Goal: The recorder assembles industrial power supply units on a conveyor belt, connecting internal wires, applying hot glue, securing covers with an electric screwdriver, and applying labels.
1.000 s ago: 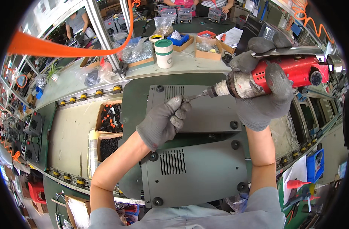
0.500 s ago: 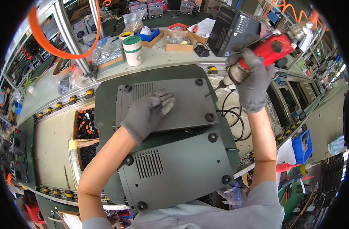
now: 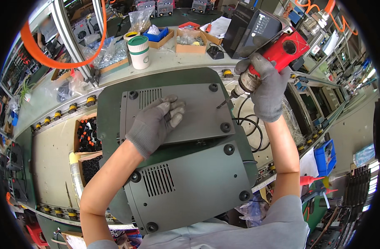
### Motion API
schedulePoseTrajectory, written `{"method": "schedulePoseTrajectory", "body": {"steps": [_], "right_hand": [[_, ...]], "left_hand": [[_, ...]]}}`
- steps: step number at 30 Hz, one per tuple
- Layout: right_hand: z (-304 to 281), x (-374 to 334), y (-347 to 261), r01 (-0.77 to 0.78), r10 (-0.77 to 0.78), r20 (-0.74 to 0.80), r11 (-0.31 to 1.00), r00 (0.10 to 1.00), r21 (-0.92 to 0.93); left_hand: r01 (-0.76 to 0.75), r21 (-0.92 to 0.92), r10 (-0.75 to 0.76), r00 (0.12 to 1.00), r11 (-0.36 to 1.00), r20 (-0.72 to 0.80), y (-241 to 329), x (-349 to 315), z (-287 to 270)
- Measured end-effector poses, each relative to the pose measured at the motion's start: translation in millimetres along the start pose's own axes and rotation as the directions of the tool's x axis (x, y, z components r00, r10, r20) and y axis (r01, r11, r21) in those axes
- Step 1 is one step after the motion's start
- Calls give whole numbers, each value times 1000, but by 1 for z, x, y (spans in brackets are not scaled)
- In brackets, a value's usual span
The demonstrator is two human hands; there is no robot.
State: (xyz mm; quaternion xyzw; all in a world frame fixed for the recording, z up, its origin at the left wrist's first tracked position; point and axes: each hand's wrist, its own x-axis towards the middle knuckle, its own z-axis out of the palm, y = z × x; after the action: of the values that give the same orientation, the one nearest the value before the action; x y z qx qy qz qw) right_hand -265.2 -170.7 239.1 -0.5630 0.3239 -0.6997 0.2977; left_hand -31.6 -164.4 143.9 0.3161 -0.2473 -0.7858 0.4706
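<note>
Two dark grey metal housings lie bottom-up with black round feet, one behind the other: the far housing [image 3: 198, 118] and the near housing [image 3: 202, 180]. My left hand [image 3: 156, 120], in a grey glove, rests on the far housing beside its vent slots. Its fingers are curled in; whatever they may hold is hidden. My right hand [image 3: 269, 85], also gloved, is wrapped round a red power screwdriver [image 3: 286, 49]. The screwdriver slants down to the left, its bit over the right part of the far housing. I cannot tell whether the tip touches the metal.
Under the housings is a dark green board [image 3: 111, 89]. Boxes of small black and orange parts [image 3: 88, 135] stand to its left. Black cables [image 3: 254, 133] loop at its right. Behind are a white cup with a green lid [image 3: 139, 53] and a black case [image 3: 250, 31]. An orange hose [image 3: 44, 58] hangs at upper left.
The screwdriver and my right hand have come slightly left, the bit a little lower over the far housing. My left hand's fingers have curled in a bit more. The whole view has shifted slightly.
</note>
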Motion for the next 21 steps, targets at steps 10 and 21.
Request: {"method": "schedulePoseTrajectory", "body": {"steps": [10, 21], "right_hand": [[2, -1, 2, -76, 80, 44, 993, 996, -89], [-37, -21, 20, 161, -144, -281, 986, 949, 37]], "left_hand": [[-245, 662, 131, 967, 708, 217, 27, 23, 3], [-81, 861, 224, 950, -502, 219, 25, 96, 35]]}}
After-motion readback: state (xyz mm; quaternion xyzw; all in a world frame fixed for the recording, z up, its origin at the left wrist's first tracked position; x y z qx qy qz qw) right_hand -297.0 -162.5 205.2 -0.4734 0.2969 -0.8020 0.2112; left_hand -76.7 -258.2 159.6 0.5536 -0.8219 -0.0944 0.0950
